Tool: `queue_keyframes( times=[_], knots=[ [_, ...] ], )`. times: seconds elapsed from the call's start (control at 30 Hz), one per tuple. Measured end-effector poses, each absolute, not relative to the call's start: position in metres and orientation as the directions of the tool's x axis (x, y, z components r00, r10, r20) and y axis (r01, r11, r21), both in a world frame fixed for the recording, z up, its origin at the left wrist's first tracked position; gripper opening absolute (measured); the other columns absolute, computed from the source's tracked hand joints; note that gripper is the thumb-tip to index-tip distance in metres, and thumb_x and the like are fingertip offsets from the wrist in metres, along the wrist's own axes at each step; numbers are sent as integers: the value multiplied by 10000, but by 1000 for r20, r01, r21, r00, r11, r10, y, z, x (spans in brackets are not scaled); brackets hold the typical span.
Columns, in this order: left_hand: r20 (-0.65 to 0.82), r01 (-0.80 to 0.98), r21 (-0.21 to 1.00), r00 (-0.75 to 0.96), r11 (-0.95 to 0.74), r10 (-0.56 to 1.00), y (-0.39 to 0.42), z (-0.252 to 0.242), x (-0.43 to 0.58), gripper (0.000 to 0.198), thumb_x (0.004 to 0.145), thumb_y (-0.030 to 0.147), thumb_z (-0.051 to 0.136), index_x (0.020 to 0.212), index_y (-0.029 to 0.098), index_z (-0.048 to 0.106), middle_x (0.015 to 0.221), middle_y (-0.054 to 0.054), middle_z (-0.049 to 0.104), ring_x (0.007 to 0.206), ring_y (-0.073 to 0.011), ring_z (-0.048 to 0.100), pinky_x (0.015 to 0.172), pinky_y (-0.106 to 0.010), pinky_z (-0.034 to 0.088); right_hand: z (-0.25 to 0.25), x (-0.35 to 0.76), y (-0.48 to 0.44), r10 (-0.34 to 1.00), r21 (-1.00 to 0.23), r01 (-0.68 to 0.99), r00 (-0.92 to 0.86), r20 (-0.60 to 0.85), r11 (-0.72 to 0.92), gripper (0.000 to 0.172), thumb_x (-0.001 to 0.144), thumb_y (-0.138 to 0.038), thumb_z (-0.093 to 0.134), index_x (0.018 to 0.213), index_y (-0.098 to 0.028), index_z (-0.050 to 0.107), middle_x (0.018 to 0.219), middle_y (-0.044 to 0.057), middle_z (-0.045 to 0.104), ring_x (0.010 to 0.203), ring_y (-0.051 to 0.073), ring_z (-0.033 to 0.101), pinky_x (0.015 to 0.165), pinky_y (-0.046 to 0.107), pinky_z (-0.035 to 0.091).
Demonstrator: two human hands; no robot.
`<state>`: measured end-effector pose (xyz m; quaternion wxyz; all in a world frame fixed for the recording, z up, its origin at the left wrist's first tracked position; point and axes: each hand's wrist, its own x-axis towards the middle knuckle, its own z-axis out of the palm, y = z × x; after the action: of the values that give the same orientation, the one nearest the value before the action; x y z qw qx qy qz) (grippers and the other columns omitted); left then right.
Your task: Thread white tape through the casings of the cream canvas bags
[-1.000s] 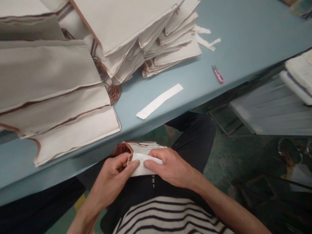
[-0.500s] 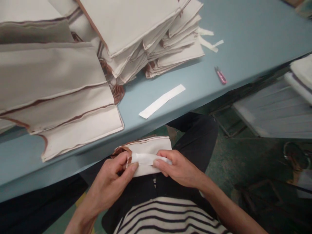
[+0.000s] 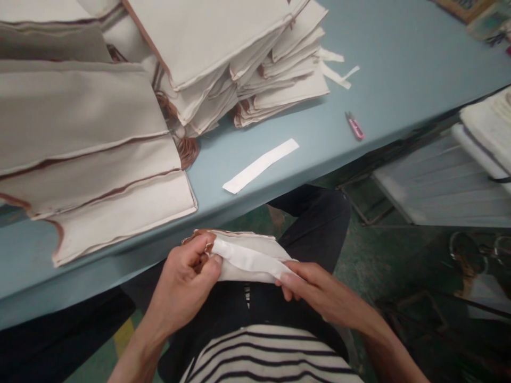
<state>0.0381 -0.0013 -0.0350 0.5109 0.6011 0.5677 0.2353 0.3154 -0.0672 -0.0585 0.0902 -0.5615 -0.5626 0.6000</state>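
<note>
Below the blue-grey counter (image 3: 379,64) edge: left hand (image 3: 187,282) pinches the brown-trimmed end of a folded cream fabric piece (image 3: 261,246). Right hand (image 3: 319,292) pinches the white tape-like strip (image 3: 255,261) at the other end, seemingly stretching it flat.

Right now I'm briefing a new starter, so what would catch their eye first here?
Stacks of cream cloth pieces with brown edging cover the left and far side of the blue table. Below its near edge, the left hand and right hand pinch a folded cloth over the lap. A white strip and pink snips lie right of the stacks.
</note>
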Motion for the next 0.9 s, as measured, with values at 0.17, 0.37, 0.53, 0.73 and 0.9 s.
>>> queue_keyframes(
  times=[0.17,0.37,0.53,0.73,0.9],
  knots=[
    [-275,494,860,242,126,931,-2,-28,43,232,872,314,540,682,206,617,673,15,583,572,-140,511,518,-230,400,-21,338,-51,965,-507,839,74,-251,-197,247,1036,-406,594,1081,-208,734,1078,116,805,997,311,746,867,425,513],
    [-235,415,908,375,64,897,8,-6,44,295,877,306,572,596,214,587,577,30,531,480,-116,417,434,-226,324,0,285,-1,922,-883,379,-365,132,276,263,1021,-289,701,1265,-201,660,1304,97,779,1233,229,731,1076,353,563],
    [-278,347,932,500,104,820,14,20,33,224,823,266,566,714,232,759,679,-1,656,605,-166,574,521,-229,445,-8,241,38,713,-909,-24,-611,343,417,594,956,-444,818,1428,-174,580,1443,143,718,1355,234,680,1164,348,525],
    [-378,449,883,506,138,776,7,26,28,222,876,316,582,673,227,578,660,34,491,575,-132,392,478,-216,336,-4,237,57,596,-898,52,-765,245,437,488,899,-471,860,1247,-173,690,1014,19,801,849,139,721,789,230,530],
    [-336,510,859,502,41,797,5,17,30,218,855,254,529,653,235,450,622,53,442,554,-120,374,480,-223,275,14,248,59,624,-845,377,-778,-68,378,429,868,-523,902,1050,-179,721,757,-64,667,630,100,541,630,236,339]
  ],
)
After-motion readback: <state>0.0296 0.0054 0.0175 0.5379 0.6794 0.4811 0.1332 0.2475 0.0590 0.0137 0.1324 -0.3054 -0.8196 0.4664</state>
